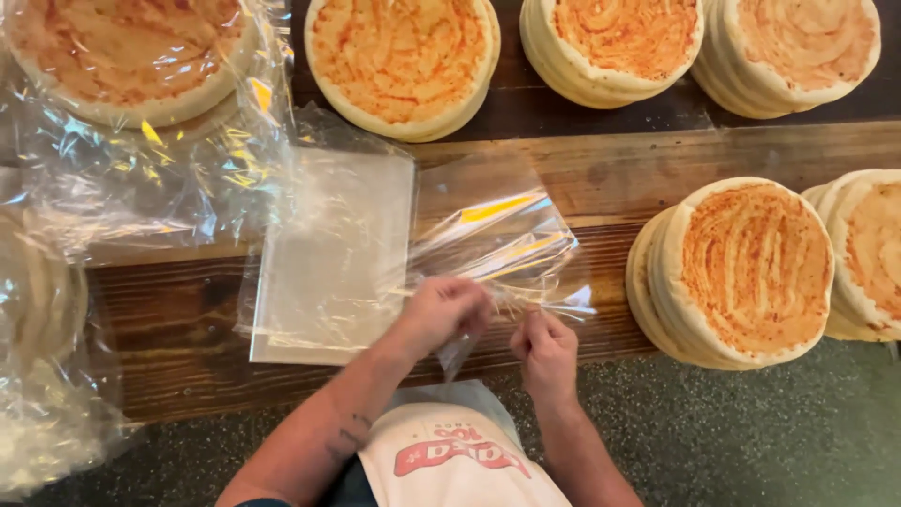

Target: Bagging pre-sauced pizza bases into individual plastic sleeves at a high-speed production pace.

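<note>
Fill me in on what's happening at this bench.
A person's left hand and right hand are both pinching the near edge of a clear plastic bag lying on the wooden bench. A stack of flat bags sits beside it. Stacks of sauced pizza bases surround them, some already bagged.

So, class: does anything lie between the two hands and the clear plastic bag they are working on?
Nothing visible does. The left hand and right hand both already grip the near edge of the clear plastic bag on the wooden table.
</note>
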